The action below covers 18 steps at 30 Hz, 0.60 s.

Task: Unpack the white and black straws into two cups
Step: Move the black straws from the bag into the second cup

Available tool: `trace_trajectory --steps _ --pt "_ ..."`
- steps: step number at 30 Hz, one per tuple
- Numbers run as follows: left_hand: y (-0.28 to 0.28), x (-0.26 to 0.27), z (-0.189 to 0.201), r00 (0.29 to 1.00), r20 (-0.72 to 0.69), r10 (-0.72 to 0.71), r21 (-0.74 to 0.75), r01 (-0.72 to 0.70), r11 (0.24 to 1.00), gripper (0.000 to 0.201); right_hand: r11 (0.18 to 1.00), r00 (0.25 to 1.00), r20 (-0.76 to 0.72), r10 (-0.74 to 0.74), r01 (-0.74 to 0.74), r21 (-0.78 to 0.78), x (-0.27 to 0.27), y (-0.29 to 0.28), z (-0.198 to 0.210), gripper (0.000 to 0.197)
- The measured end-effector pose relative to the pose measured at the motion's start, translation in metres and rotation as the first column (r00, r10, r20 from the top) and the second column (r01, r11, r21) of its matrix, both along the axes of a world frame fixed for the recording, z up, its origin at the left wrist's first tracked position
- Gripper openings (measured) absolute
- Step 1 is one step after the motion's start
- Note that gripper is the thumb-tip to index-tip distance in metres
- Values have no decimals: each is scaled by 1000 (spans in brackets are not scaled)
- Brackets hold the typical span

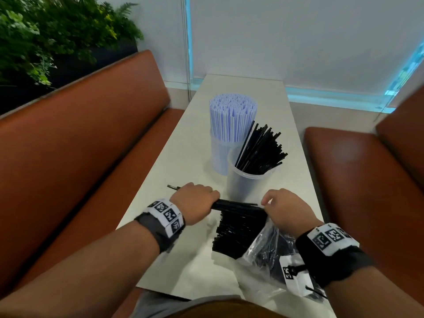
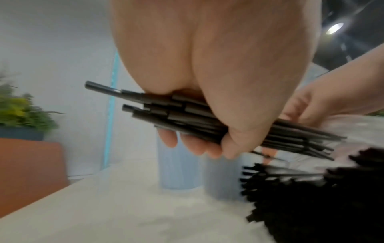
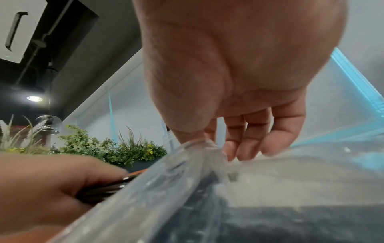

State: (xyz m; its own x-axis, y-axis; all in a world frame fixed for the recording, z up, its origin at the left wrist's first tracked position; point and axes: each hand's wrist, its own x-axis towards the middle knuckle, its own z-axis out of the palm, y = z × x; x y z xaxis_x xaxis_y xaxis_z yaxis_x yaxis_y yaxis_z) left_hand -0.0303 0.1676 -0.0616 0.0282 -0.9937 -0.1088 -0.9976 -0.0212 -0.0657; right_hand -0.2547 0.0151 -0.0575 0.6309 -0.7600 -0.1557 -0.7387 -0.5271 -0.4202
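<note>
The left hand has its grip curled tight round a bundle of black straws, held roughly level above the bench, one straw end poking out to the left. The right hand pinches the mouth of a clear plastic bag between thumb and forefinger; its other fingers hang loosely bent. Just near of both hands, a heap of loose black straws spills from the bag onto the bench.

Beyond the hands, two translucent cups stand touching side by side. The nearer cup holds black straws leaning to the right and stands right in front of the held bundle. The farther cup, slightly left, is packed full of upright white straws.

Orange-brown seats flank the bench on both sides; green plants sit far left behind the left seat.
</note>
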Motion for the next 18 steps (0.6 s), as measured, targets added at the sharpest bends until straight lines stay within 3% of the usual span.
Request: trace_trajectory --steps 4,6,8,10,11,13,16,17,18 --pt "24 39 -3 989 -47 137 35 -135 990 17 1000 999 36 11 -12 12 3 3 -1 22" --pt "31 44 -3 977 -101 186 9 -186 983 14 999 971 237 4 9 -52 8 7 3 33" --pt "31 38 0 967 -176 183 -59 -196 979 14 995 817 571 -80 102 -7 12 17 12 40" --pt "25 22 6 962 -238 132 -143 -169 975 15 980 611 767 -194 79 184 21 32 22 50" --pt "22 12 9 961 -261 95 -183 -145 972 14 963 568 788 -236 28 268 25 38 24 51" --pt "13 -9 14 961 -276 31 -244 -101 965 14 930 571 771 -283 -33 366 32 46 29 45" --pt "3 -25 21 963 -270 20 -288 -100 952 19 930 430 834 -346 42 364 30 45 34 39" --pt "0 -29 23 965 -261 22 -300 -103 948 20 930 405 843 -354 61 361 29 43 35 38" --pt "-3 -34 25 967 -253 19 -315 -101 944 23 930 432 831 -351 56 364 29 41 35 38"
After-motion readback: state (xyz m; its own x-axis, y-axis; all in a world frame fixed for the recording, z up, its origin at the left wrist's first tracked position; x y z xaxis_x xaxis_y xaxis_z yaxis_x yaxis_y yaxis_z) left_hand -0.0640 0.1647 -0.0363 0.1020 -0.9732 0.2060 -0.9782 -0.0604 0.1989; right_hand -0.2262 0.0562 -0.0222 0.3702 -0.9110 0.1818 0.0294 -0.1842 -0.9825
